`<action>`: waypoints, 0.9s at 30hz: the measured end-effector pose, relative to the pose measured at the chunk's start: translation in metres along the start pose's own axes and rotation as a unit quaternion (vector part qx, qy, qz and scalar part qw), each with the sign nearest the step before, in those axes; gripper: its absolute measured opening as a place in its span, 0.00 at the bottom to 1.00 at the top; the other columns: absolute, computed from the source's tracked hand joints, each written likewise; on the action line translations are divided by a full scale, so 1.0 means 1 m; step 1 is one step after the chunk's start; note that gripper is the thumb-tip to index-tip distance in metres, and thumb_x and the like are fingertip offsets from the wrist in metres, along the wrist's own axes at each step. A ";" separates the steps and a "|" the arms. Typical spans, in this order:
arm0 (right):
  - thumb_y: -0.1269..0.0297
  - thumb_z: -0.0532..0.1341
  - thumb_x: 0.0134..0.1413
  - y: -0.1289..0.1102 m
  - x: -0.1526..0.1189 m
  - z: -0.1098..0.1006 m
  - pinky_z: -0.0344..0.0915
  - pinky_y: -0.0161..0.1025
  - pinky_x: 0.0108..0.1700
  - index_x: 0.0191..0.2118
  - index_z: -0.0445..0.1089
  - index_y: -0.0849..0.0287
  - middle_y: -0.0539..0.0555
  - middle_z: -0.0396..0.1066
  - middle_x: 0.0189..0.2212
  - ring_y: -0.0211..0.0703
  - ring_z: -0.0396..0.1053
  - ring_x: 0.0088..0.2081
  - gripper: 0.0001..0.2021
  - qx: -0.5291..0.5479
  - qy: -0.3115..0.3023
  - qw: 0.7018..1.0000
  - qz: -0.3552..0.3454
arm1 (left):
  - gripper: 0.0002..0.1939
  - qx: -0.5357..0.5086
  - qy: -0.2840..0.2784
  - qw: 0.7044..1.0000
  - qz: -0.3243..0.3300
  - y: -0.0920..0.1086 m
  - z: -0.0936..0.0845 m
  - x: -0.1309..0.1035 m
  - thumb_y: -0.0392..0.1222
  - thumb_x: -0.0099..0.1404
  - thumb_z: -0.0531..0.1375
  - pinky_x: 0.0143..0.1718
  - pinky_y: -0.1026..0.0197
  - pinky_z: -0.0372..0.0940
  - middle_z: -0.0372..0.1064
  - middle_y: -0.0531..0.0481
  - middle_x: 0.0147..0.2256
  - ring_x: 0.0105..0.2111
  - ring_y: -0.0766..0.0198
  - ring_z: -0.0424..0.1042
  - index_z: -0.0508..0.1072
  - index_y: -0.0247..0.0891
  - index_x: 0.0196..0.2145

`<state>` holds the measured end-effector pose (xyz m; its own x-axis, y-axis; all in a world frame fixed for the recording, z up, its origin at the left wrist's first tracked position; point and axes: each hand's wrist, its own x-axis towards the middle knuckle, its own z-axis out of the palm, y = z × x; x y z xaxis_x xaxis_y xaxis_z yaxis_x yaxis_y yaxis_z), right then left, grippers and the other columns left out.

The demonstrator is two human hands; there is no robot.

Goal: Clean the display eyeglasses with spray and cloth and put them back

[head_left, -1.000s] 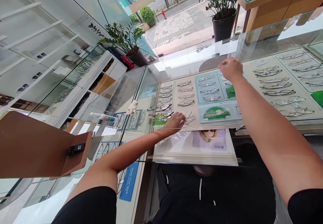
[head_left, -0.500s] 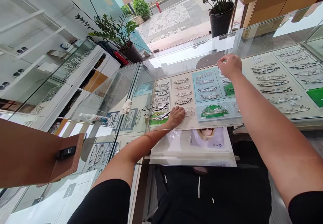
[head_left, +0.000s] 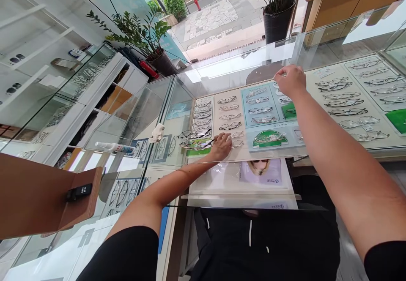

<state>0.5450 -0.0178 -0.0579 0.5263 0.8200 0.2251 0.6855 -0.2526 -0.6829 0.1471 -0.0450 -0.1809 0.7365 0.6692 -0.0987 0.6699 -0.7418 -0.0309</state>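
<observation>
My left hand rests low over the display tray, fingers bent together at the left end of a pair of clear-framed eyeglasses. Another light pair lies just below that one. Left of this hand, dark eyeglasses lie across a green card. My right hand is at the far side of the tray, thumb and fingers drawn together; what they hold, if anything, is hidden. Beneath its wrist are eyeglasses on a light-blue panel.
The glass case surrounds the tray, with rows of eyeglasses on the right. A spray bottle and a crumpled white cloth lie on glass at left. A brown stand is nearby. Potted plants stand beyond.
The view has shifted slightly. My left hand has moved a little off the light eyeglasses at the column's bottom, so more of them shows. My right hand stays at the far side.
</observation>
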 end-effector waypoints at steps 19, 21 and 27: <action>0.55 0.60 0.67 0.009 0.006 0.006 0.62 0.69 0.65 0.38 0.76 0.54 0.64 0.75 0.56 0.71 0.65 0.63 0.11 0.007 0.003 1.000 -0.004 | 0.09 -0.256 -0.215 0.918 0.213 0.065 -0.245 -0.097 0.48 0.78 0.60 0.49 0.57 0.67 0.81 0.48 0.42 0.44 0.57 0.79 0.78 0.44 0.45; 0.54 0.60 0.67 0.011 0.007 0.007 0.61 0.70 0.66 0.37 0.76 0.54 0.64 0.75 0.56 0.71 0.64 0.63 0.12 0.010 0.003 1.000 -0.006 | 0.10 -0.147 -0.107 0.973 0.143 0.038 -0.266 -0.091 0.48 0.78 0.59 0.51 0.52 0.67 0.80 0.46 0.43 0.45 0.54 0.78 0.77 0.43 0.45; 0.54 0.62 0.65 0.009 0.006 0.007 0.62 0.71 0.66 0.37 0.77 0.53 0.64 0.76 0.56 0.72 0.64 0.63 0.11 0.016 0.013 1.000 -0.002 | 0.06 0.037 -0.025 0.998 0.043 -0.038 -0.252 -0.073 0.46 0.70 0.65 0.62 0.40 0.60 0.79 0.46 0.58 0.64 0.42 0.69 0.80 0.43 0.39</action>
<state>0.5512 -0.0120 -0.0677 0.5375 0.8069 0.2449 0.6711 -0.2335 -0.7036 0.0919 -0.0544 0.0780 0.7841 0.6012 -0.1540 0.5943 -0.7989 -0.0930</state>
